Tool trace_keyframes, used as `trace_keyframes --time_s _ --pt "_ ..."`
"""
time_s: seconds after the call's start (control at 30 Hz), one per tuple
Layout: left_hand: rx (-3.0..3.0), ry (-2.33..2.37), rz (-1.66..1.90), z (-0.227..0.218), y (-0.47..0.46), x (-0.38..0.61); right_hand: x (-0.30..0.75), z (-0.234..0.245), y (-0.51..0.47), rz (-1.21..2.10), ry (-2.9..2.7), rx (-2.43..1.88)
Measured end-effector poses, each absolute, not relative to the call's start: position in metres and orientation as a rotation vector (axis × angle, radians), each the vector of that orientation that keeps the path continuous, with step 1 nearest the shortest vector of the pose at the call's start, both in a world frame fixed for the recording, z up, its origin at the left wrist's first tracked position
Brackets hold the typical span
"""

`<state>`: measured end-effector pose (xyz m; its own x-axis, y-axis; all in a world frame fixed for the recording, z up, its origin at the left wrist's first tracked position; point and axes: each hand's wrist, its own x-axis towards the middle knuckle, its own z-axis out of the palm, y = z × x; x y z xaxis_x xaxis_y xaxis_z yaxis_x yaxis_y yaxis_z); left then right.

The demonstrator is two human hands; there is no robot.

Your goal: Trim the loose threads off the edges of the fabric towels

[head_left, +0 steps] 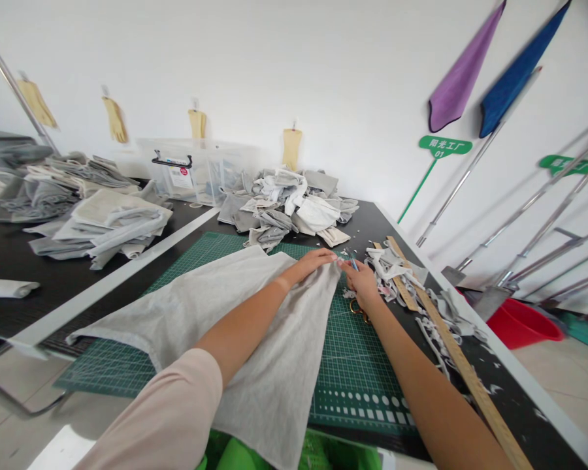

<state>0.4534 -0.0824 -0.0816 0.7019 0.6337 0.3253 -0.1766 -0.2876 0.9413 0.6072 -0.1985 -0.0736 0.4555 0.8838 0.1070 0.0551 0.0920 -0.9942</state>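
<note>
A large light-grey cloth (235,313) lies spread over a green cutting mat (362,365) and hangs off the near table edge. My left hand (313,262) rests flat on the cloth's far corner, fingers stretched out. My right hand (360,282) is closed around scissors with gold handles (357,307), their blue-tinted blades (353,262) at the cloth's edge beside my left fingertips.
A long wooden ruler (451,352) lies along the right of the mat among cloth scraps (396,267). A heap of grey and white fabric (289,205) sits behind the mat. Folded cloth stacks (108,222) and a clear plastic box (186,173) stand at left. A red basin (522,323) sits on the floor at right.
</note>
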Motion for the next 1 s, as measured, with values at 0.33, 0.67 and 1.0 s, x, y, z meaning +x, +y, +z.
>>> trace_keyframes --time_s 0.33,0.67,1.0 --pt "1.795 0.36 0.719 -0.078 -0.08 0.451 0.598 -0.063 -0.205 0.681 -1.053 -1.496" --pt "1.758 0.476 0.755 -0.085 -0.076 0.449 0.605 -0.075 -0.2 0.853 -1.05 -1.368" --pt "1.796 0.375 0.769 -0.089 -0.072 0.451 0.601 -0.066 -0.203 0.709 -1.064 -1.519"
